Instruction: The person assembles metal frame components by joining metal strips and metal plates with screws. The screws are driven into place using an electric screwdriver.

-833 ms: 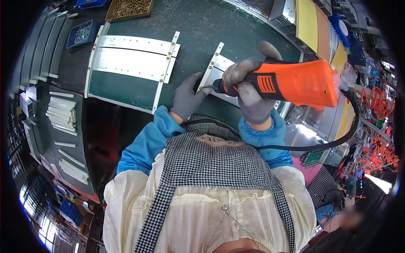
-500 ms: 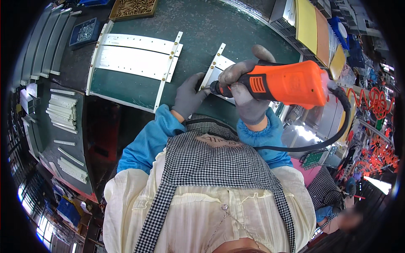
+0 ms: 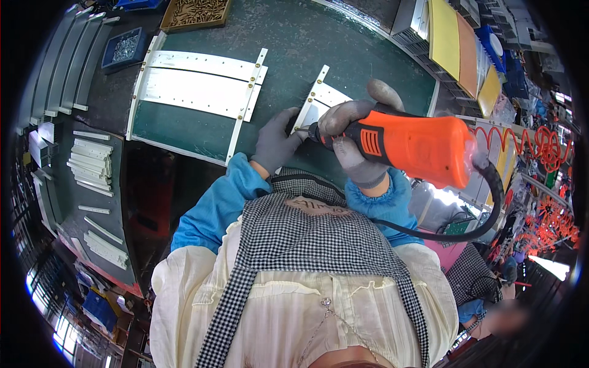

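My right hand [image 3: 361,161], in a grey glove, is wrapped round an orange and black electric screwdriver [image 3: 423,147]. The tool lies nearly level, its bit pointing left at the near end of a narrow white strip [image 3: 311,98]. Brass-coloured screws show along this strip, which crosses the end of white panels [image 3: 330,95] partly covered by my right hand and the tool. My gloved left hand [image 3: 275,140] is closed at the strip's near end, beside the bit; its fingertips are partly hidden. The exact contact of bit and screw is too small to tell.
Left on the green bench stands another white panel frame [image 3: 193,89] with screwed cross strips. Behind are a tray of brass screws [image 3: 195,11] and a blue bin of small metal parts [image 3: 123,48]. White strips [image 3: 91,162] lie on a side table. The black cord [image 3: 485,214] loops at right.
The screwdriver's rear end has swung toward me and down in the picture, its cord shifting along. My right hand has tilted with it; my left hand stays nearly in place.
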Demonstrator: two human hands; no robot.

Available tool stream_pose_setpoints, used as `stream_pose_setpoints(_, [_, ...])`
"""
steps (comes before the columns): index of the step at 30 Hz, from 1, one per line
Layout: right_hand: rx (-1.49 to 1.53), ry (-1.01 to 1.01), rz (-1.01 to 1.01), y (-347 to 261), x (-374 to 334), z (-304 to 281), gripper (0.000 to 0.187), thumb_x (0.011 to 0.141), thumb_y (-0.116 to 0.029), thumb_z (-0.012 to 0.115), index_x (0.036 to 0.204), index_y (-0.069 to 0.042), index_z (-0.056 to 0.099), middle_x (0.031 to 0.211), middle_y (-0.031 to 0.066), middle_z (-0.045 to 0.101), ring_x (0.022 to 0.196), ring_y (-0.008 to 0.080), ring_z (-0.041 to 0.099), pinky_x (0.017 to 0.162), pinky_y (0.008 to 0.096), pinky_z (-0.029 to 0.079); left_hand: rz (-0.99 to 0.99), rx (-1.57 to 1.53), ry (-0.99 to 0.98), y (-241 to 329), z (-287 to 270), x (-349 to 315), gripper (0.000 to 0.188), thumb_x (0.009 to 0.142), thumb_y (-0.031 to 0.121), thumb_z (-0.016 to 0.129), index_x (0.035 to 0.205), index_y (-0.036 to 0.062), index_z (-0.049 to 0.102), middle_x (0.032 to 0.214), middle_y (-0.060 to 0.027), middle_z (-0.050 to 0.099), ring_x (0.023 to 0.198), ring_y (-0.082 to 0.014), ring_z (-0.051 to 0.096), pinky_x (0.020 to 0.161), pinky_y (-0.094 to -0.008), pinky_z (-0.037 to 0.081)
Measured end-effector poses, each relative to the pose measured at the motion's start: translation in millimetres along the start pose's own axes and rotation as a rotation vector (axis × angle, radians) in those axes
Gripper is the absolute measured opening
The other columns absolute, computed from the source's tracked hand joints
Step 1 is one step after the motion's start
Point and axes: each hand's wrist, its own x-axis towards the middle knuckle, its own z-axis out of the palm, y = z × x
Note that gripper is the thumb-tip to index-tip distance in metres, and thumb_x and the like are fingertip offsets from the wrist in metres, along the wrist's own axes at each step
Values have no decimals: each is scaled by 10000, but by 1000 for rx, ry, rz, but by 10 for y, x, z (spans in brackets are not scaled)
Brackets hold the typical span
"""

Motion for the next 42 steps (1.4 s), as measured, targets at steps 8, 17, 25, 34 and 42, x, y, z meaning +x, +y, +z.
stream_pose_setpoints(8, [81, -140, 92, 159, 24, 130, 781, 723, 61, 713, 1406, -12, 342, 908, 107, 682, 781, 171, 670, 681, 287, 545, -88, -374, 34, -333, 143, 41, 545, 806, 231, 754, 1295, 66, 579, 1185, -175, 651, 1076, -308, 653, 884, -381, 535])
stream_pose_setpoints(17, [-110, -239, -96, 647, -34, 162, 577, 798, -122, 777, 1323, -14, 562, 1244, 138, 644, 1082, 253, 672, 970, 359, 521, -142, 133, -121, 185, -118, 76, 454, 859, 284, 695, 1266, 106, 600, 1209, -153, 651, 1122, -296, 637, 932, -378, 503])
stream_pose_setpoints(25, [-97, -241, 203, -27, -50, -47, 581, 799, -241, 802, 1275, 8, 582, 1183, 147, 660, 1109, 263, 636, 954, 357, 502, 30, -68, -51, -22, 78, 34, 491, 876, 275, 680, 1308, 66, 578, 1211, -162, 662, 1142, -299, 632, 956, -373, 484])
stream_pose_setpoints(34, [-181, 451, -396, -1469, -832, -1162, 773, 842, -327, 775, 1437, -26, 383, 1127, 100, 628, 1077, 306, 584, 1007, 485, 445, -6, -8, -58, 22, 60, 35, 576, 887, 311, 714, 1323, -27, 550, 1186, -206, 660, 1088, -268, 637, 926, -357, 496])
stream_pose_setpoints(42, [-1193, 86, 259, -1454, -1864, -1628, 395, 723, -122, 776, 1093, -141, 640, 1287, 108, 548, 1307, 329, 459, 1016, 404, 452, 90, 248, -50, 122, 28, -24, 649, 877, 296, 726, 1380, -24, 471, 1232, -201, 627, 1068, -263, 642, 921, -367, 508])
